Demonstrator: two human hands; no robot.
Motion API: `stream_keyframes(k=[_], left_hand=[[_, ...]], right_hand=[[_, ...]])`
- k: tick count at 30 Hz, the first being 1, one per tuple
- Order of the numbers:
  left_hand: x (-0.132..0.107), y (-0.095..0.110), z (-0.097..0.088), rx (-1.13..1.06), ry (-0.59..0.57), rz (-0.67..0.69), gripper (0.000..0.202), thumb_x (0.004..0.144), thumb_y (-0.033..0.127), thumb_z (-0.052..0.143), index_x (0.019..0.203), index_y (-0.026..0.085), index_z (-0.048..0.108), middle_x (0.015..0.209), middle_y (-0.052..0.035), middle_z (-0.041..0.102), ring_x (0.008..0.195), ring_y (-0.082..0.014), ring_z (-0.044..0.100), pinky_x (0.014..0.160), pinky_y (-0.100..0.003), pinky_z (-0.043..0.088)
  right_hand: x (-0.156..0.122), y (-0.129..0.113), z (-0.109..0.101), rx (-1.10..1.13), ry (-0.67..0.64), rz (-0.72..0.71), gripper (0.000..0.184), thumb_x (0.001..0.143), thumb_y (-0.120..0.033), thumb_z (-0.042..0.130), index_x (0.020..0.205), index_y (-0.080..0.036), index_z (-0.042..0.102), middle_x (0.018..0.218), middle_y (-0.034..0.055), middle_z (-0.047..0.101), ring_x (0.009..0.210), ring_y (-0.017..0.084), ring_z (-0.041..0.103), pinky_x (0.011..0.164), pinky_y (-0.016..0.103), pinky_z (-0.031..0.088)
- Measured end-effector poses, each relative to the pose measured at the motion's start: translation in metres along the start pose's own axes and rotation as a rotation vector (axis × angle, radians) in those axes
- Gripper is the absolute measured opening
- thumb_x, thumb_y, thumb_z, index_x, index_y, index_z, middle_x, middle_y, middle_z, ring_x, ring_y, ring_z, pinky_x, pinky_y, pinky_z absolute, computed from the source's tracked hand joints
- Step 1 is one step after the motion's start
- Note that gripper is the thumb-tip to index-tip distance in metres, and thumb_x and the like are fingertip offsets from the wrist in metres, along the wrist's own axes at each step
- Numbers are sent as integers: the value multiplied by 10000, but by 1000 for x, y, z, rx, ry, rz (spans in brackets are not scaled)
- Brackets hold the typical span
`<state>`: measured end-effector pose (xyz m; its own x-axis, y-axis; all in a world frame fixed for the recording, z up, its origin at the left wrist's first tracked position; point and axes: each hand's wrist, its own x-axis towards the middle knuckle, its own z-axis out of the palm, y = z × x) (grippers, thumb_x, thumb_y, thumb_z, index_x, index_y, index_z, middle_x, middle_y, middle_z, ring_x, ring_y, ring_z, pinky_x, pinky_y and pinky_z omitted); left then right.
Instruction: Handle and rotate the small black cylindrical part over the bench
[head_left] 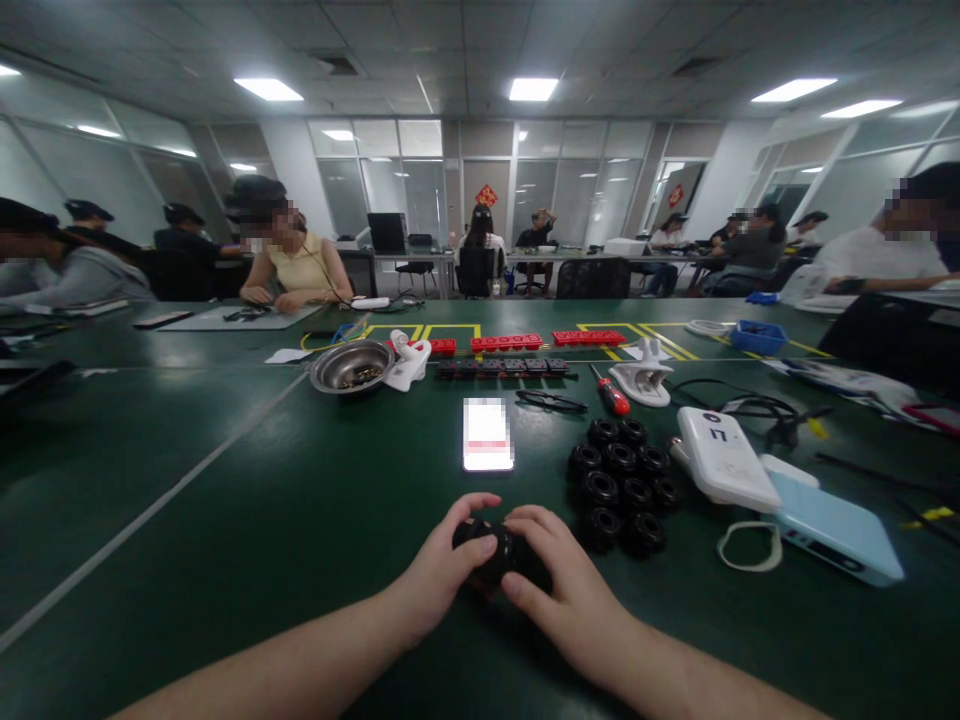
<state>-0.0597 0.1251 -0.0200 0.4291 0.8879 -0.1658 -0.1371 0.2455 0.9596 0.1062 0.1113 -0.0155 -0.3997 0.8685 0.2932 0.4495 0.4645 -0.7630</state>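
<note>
My left hand (448, 556) curls round the left side of a dark assembly low over the green table, with its thumb lying on top. From the other side my right hand (551, 568) grips the same assembly, thumb at the near edge. Between them show black toy wheels (504, 552), knobbly and rounded; a dim reddish patch lies beneath them. Fingers cover much of it, so its full shape is hidden. To the right of my right hand, a cluster of similar black wheels (621, 458) sits close together on the table.
Beyond my hands lies a lit phone (487, 435). Farther back are a metal bowl (351, 368) of small parts, red trays (506, 342), a row of black parts (502, 369), glasses (551, 401) and a screwdriver (611, 391). White and blue devices (836, 525) stand right. People sit around.
</note>
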Motion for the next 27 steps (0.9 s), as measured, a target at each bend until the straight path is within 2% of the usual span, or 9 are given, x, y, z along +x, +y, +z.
stream_keyframes(k=[3, 6, 11, 15, 18, 21, 24, 27], left_hand=[[0, -1, -1, 35, -16, 21, 472, 693, 491, 511, 1056, 205, 413, 827, -23, 496, 711, -164, 525, 570, -256, 420], [2, 0, 0, 73, 3, 26, 488, 696, 525, 489, 1046, 194, 409, 818, -32, 511, 693, -168, 531, 531, -246, 420], [3, 3, 5, 90, 50, -35, 441, 682, 437, 539, 1014, 180, 404, 835, -39, 512, 660, -168, 536, 504, -265, 432], [1, 3, 3, 44, 17, 33, 421, 684, 356, 570, 1036, 191, 407, 805, -9, 516, 738, -163, 536, 638, -279, 427], [0, 2, 1, 13, -15, 44, 461, 680, 307, 589, 1078, 209, 380, 873, -16, 516, 832, -187, 534, 733, -316, 411], [0, -1, -2, -9, -29, 46, 514, 671, 281, 584, 1118, 215, 340, 941, -32, 494, 874, -206, 526, 770, -351, 400], [0, -4, -3, -14, -62, 116, 540, 677, 297, 531, 1159, 206, 306, 1008, -47, 475, 939, -221, 492, 833, -382, 363], [-3, -1, -3, 118, -124, 190, 547, 703, 323, 480, 1200, 191, 294, 1138, -66, 437, 1076, -232, 402, 934, -396, 280]], right_hand=[[1, -2, -1, -16, -14, -1, 285, 717, -313, 589, 974, -200, 538, 1030, 69, 472, 955, 215, 463, 826, 359, 412], [-1, -6, -1, -53, -25, -54, 383, 706, -238, 605, 1072, -217, 497, 1070, 68, 456, 994, 211, 441, 855, 353, 397], [-3, -8, 0, -99, -10, -108, 460, 709, -119, 553, 1138, -242, 440, 1122, 55, 428, 1048, 193, 405, 902, 338, 367], [-3, -3, 1, -69, -1, -25, 544, 668, -236, 634, 1162, -224, 406, 1151, 68, 403, 1054, 209, 404, 911, 361, 360], [0, 0, 0, -46, -18, 28, 404, 706, -303, 604, 1082, -217, 484, 1099, 70, 431, 1019, 211, 431, 883, 369, 376], [1, -1, 0, -18, -30, 14, 388, 716, -284, 597, 1088, -240, 496, 1059, 60, 449, 998, 208, 443, 868, 364, 381], [2, -4, -3, 23, -19, -34, 429, 726, -266, 582, 1136, -257, 460, 1079, 58, 443, 1010, 207, 436, 874, 356, 371], [3, -5, -7, 47, 17, -72, 351, 766, -273, 515, 1111, -231, 468, 1067, 62, 473, 995, 201, 449, 869, 344, 368]])
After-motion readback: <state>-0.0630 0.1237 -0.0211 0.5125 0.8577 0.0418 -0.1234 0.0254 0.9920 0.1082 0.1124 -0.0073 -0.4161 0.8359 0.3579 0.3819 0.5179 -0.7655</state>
